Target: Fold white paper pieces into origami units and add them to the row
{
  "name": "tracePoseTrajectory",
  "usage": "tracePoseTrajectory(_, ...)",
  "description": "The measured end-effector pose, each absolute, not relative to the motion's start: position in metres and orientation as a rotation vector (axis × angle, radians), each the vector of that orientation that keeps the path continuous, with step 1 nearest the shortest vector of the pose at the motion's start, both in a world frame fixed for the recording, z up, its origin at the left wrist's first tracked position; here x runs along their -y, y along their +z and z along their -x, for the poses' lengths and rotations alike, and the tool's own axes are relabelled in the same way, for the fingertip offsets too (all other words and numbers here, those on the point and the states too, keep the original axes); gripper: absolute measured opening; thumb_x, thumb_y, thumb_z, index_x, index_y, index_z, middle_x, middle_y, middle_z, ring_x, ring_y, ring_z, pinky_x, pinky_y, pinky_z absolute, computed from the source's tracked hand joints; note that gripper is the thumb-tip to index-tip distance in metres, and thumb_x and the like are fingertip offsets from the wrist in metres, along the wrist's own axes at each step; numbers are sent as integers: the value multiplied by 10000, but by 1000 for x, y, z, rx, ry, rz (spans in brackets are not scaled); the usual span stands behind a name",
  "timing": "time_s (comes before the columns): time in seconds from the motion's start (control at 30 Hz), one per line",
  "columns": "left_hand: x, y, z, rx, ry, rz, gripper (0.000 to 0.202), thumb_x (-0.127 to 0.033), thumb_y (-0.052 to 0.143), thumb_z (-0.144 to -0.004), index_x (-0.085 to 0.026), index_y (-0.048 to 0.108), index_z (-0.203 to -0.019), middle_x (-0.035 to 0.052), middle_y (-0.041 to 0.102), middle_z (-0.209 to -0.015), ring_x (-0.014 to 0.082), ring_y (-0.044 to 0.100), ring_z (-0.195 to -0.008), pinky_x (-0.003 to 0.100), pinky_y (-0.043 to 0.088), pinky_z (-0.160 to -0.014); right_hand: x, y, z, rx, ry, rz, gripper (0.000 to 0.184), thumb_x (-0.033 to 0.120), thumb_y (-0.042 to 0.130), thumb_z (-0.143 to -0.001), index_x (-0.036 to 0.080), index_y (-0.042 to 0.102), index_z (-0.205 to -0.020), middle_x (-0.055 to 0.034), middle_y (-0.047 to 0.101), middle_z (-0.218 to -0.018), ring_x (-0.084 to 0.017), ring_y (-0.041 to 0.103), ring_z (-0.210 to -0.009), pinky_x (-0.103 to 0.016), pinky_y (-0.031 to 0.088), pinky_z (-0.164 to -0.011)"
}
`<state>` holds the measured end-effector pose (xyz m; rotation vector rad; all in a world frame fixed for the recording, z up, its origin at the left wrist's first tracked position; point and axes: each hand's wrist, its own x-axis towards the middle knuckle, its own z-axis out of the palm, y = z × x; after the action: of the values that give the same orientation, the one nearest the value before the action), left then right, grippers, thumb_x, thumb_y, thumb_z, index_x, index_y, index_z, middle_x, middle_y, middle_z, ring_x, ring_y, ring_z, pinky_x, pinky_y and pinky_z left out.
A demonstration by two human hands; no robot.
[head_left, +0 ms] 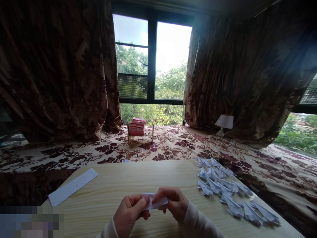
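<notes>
Both hands meet low in the middle of the view over a pale wooden table (111, 188). My left hand (130, 213) and my right hand (174, 202) pinch a small folded white paper (156, 202) between thumbs and fingers, each at one end. The paper is held just above the table top. A flat white paper strip (72, 186) lies on the table to the far left of my hands. To the right lie several folded white paper pieces (223, 186) in rows.
Beyond the table stretches a floral-patterned bed cover (173, 143). On it stand a small wooden rack with a red striped stack (137, 127) and a tipped white lamp (224, 124). Dark floral curtains (56, 69) flank a window (152, 62). A blurred patch covers the lower left corner.
</notes>
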<state>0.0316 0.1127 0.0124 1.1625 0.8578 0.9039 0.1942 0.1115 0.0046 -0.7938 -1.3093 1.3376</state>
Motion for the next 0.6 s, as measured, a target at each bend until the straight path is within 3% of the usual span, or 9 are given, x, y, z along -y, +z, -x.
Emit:
tracePoseTrajectory(0.07, -113, 15, -31, -910, 948, -1296, 404, -500, 639, -654, -103, 650, -583, 9, 529, -487, 110, 440, -508, 235, 349, -528, -114, 7, -197, 1290, 1378, 768, 116, 132, 565, -592, 123, 677, -568, 10, 550, -474, -74, 450, -428, -195, 371, -410)
tracePoseTrajectory(0.13, -111, 19, -30, -971, 1022, -1429, 424, -504, 590, -694, -122, 597, -510, 3, 503, -482, 115, 419, -517, 235, 325, -525, -116, 9, -202, 1221, 1455, 730, 116, 153, 607, -595, 130, 688, -675, -2, 591, -561, -89, 498, -477, -219, 430, -454)
tracePoseTrajectory(0.27, -105, 29, -31, -1051, 1099, -1511, 402, -477, 557, -720, -151, 541, -485, -8, 473, -503, 126, 404, -540, 231, 313, -531, -120, 11, -207, 1009, 1589, 711, 363, 346, 668, -649, 141, 646, -948, -10, 590, -640, -123, 555, -562, -256, 485, -499)
tracePoseTrajectory(0.4, -100, 34, -33, -1047, 1094, -1533, 373, -475, 548, -724, -156, 561, -530, -5, 475, -535, 143, 429, -572, 229, 333, -547, -121, 5, -198, 1031, 1534, 842, 502, 574, 641, -636, 89, 640, -762, -7, 542, -523, -100, 513, -468, -210, 426, -414)
tracePoseTrajectory(0.6, -104, 27, -33, -1029, 1060, -1568, 370, -459, 521, -755, -150, 569, -557, 1, 484, -554, 144, 430, -577, 234, 331, -557, -121, 1, -192, 1156, 1362, 888, 430, 542, 677, -628, 121, 592, -650, 36, 490, -463, -64, 436, -402, -193, 363, -401)
